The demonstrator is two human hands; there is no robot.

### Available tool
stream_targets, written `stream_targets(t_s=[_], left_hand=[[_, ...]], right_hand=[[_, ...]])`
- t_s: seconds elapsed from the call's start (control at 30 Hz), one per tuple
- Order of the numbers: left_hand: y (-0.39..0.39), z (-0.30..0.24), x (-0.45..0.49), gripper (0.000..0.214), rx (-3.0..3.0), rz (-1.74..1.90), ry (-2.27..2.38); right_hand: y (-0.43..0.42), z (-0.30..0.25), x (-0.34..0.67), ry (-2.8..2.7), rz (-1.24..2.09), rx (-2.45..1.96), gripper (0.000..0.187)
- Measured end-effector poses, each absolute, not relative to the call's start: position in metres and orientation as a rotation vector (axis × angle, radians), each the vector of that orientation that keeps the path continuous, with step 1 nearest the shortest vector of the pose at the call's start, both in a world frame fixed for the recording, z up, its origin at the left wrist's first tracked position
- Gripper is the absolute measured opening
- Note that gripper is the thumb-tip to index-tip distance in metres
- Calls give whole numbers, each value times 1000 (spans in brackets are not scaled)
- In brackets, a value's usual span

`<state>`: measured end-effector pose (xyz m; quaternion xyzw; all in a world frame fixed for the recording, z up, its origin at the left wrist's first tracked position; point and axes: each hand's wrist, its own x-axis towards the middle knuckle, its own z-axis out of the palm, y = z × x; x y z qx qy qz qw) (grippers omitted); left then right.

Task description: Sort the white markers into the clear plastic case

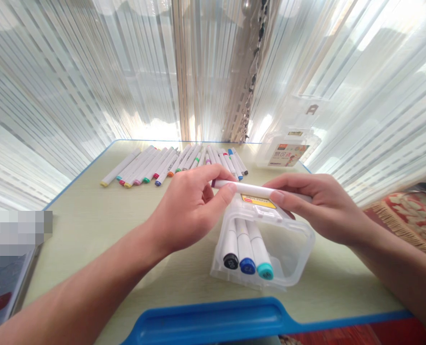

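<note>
Both hands pinch one white marker (256, 190), held level. Left hand (189, 211) grips its left end with thumb and forefinger, right hand (317, 206) grips the right end. The marker sits mid-counter, just above the far edge of a clear case (292, 249). The case lies on the counter (101, 225), opening toward the near side, with three markers (247, 249) inside, capped black, blue and teal. A row of markers (173, 165) lies along the far side. A clear box (288, 151) sits far right. A blue tray (206, 321) is at the near edge.

Sunlit sheer curtains (90, 72) — pale desk (90, 225)
</note>
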<state>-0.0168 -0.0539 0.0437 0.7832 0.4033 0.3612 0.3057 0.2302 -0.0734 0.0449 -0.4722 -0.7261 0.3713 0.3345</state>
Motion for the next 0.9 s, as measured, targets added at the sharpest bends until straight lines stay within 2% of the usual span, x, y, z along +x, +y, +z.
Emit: stream_targets(t_s=[0.9], left_hand=[[-55,47,-17,21,2026,926,1068]], right_hand=[[-73,45,231,-1901,960,-1258,26]])
